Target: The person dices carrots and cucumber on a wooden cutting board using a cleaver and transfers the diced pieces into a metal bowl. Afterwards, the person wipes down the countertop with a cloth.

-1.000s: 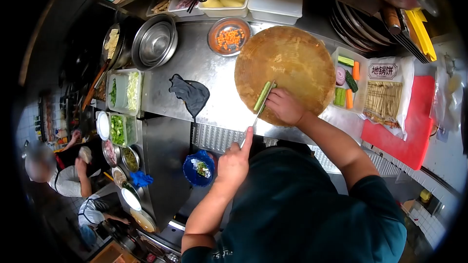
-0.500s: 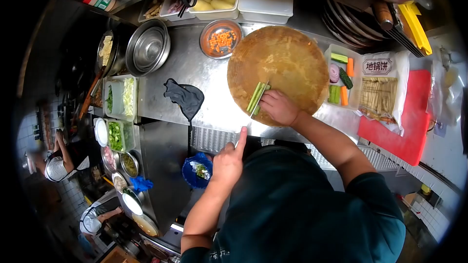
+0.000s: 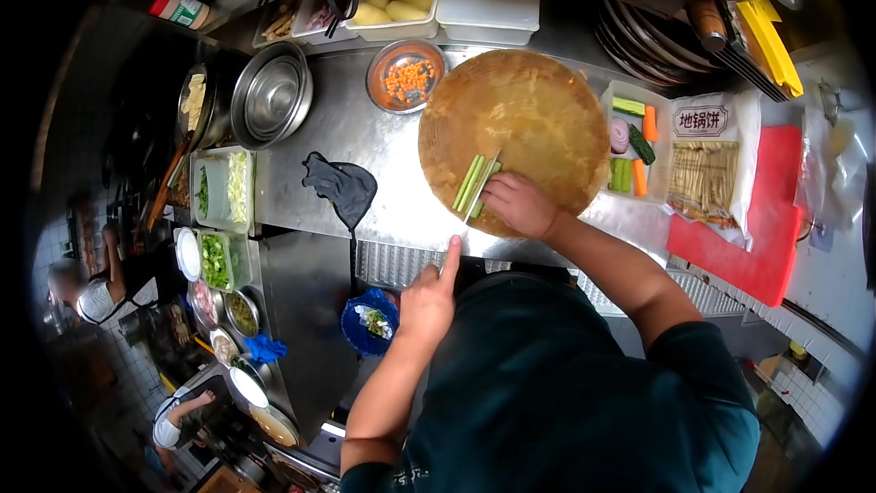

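Observation:
On the round wooden chopping board (image 3: 529, 96), thin green cucumber strips (image 3: 468, 181) lie near the front left edge. My left hand (image 3: 429, 297) is wrapped round the handle of a knife (image 3: 471, 209), its index finger stretched along the top. The narrow blade points up and away over the board, among the green pieces. My right hand (image 3: 518, 204) presses on green cucumber just right of the blade, its fingertips bent and partly hiding the piece.
A bowl of diced carrot (image 3: 408, 78) touches the board's upper left. Right of the board stand a vegetable tub (image 3: 659, 164), a pack of sticks (image 3: 703, 169) and a red mat (image 3: 771, 219). A black cloth (image 3: 342, 187) lies left. Two co-workers (image 3: 96, 297) (image 3: 171, 424) are at far left.
More cut green strips now lie separated left of the blade. The view has shifted, so the board sits slightly further left. Both co-workers at far left have changed posture.

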Demonstrator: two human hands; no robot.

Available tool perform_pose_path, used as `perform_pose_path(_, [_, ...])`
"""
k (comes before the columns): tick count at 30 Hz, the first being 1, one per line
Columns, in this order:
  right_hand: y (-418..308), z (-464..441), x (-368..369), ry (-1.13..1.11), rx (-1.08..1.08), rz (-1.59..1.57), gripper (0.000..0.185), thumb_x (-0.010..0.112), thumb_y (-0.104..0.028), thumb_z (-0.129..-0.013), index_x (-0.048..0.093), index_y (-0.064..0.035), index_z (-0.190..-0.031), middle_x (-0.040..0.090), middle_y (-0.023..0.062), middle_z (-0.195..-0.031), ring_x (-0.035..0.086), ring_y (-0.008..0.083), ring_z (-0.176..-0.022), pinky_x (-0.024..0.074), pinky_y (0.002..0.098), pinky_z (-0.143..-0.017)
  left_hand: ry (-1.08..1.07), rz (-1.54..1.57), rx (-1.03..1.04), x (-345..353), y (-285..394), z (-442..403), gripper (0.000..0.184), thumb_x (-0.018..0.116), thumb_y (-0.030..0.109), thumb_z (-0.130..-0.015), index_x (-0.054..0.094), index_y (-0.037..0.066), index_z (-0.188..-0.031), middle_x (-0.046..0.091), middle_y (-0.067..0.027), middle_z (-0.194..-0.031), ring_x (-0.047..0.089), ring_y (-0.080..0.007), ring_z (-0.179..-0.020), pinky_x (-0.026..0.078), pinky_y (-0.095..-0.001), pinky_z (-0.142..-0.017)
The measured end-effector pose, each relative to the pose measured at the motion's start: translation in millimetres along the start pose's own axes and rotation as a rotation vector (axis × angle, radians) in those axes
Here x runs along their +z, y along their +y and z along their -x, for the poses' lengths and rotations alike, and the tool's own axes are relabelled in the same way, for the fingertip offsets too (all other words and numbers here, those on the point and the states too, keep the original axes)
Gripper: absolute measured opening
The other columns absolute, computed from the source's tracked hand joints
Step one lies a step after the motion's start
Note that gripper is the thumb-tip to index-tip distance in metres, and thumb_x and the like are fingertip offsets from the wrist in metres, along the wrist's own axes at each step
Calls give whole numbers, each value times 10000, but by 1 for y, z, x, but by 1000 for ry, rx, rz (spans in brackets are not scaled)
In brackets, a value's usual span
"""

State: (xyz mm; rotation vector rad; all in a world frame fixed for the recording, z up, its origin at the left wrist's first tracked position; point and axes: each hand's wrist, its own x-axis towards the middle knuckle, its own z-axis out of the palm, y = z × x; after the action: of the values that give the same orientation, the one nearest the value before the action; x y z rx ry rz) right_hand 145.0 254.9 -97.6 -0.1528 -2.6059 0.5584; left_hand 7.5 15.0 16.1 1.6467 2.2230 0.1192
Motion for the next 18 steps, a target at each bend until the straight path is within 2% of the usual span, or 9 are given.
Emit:
perform_pose_path(6, [-1,0,-1,41,5,-33,273,623,-139,-861,692,-35,-1103,678,91,-1135,622,285,-1103,533,409,-960,-43,-7,16,-6,0,5,958,629,-47,-829,308,205,-1696,634,-180,-846,698,-391,-688,594,-500,-632])
perform_pose_path(9, [1,4,1,9,22,-74,314,652,-96,-844,719,-16,-1140,693,116,-1164,632,308,-1125,538,429,-997,-46,7,-12,2,4,-6,927,653,-31,-835,342,187,-1680,644,-185,-829,686,-410,-705,583,-521,-664])
perform_pose_path(15, [-2,7,2,18,46,-72,302,652,-96,-840,717,-17,-1125,689,116,-1168,631,311,-1127,546,413,-995,39,52,-7,14,-2,-11,933,652,-43,-830,342,187,-1679,646,-194,-841,684,-419,-708,582,-528,-672])
perform_pose_path(18, [-1,6,-1,62,2,-32,251,628,-123,-843,690,-39,-1072,672,90,-1124,627,281,-1091,548,396,-935,21,22,-1,0,9,-6,936,661,-45,-824,348,181,-1677,646,-196,-848,682,-421,-707,581,-528,-673])
